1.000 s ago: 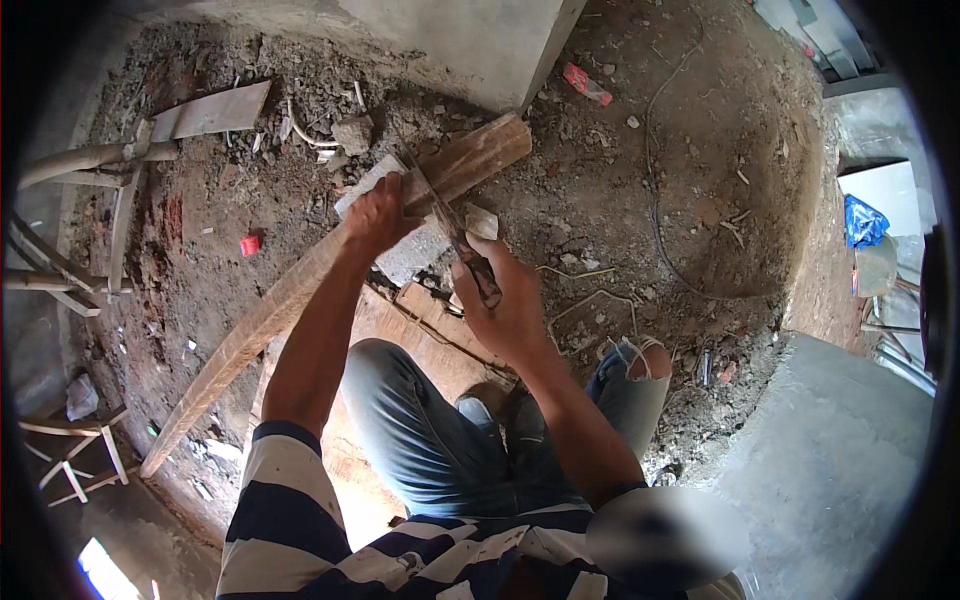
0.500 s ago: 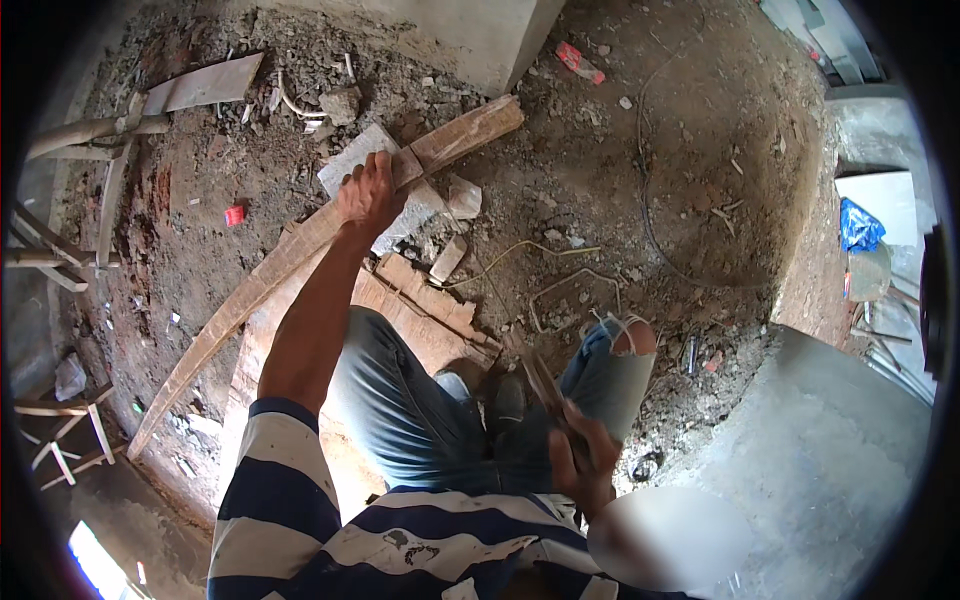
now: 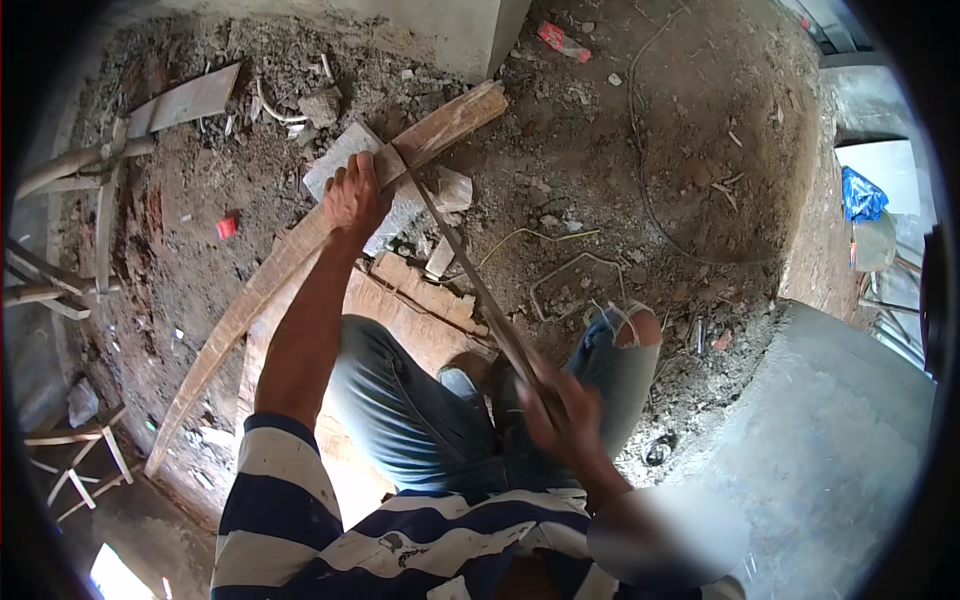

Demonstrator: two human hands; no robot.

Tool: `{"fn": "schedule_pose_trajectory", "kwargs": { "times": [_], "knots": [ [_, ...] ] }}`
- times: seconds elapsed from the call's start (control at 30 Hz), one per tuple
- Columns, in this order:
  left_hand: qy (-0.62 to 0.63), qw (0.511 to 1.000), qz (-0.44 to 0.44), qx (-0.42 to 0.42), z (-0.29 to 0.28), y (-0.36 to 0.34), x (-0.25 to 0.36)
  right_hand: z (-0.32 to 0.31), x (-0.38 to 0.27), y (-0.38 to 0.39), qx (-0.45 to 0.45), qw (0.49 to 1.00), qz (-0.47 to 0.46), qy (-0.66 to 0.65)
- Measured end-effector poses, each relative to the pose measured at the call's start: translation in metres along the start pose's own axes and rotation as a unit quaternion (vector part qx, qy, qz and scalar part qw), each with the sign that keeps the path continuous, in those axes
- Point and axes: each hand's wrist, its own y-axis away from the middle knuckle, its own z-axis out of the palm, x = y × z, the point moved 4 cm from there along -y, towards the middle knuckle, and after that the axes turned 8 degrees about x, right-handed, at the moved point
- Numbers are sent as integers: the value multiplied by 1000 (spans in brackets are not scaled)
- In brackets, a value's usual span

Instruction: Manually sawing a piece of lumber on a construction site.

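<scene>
My left hand (image 3: 357, 196) is closed over a long wooden plank (image 3: 262, 275) and holds it against a pale grey block (image 3: 345, 150). In my right hand (image 3: 562, 415), somewhat blurred, is the handle of a handsaw (image 3: 480, 283), whose thin blade is seen nearly edge-on. The blade slants away from me to the far left, and its tip meets the plank just right of my left hand, at a dark line across the wood. Beyond that line the plank's end sticks out to the right. The saw's teeth cannot be made out.
Below the plank lies a broken brown board (image 3: 405, 300). A bent rod (image 3: 580, 262), a yellow strip (image 3: 535, 234) and rubble are on the dirt floor. A concrete pillar base (image 3: 450, 35) stands beyond. Smooth grey concrete (image 3: 810, 430) is at right, wooden poles (image 3: 60, 172) at left.
My right hand has brought the saw up and forward, so its blade now reaches the plank. My left hand keeps its grip on the plank. The whole view has shifted slightly.
</scene>
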Motion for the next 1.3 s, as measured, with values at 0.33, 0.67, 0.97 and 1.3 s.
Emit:
{"fn": "schedule_pose_trajectory", "kwargs": {
  "times": [0.33, 0.67, 0.97, 1.3],
  "knots": [
    [-1, 1000, -5, -4, 8, 4, 2, -6, 30, 42, 85, 995, -34, 37],
    [-3, 1000, 20, 13, 29, -8, 21, 81, 53, -120, 80, 996, -39, 23],
    [-4, 1000, -4, 11, 17, -12, 32, 69, 63, -114, 20, 996, -36, 81],
    [-59, 998, -11, 12, -11, -16, 5, -10, 28, 22, 37, 999, -17, -14]
  ]
}}
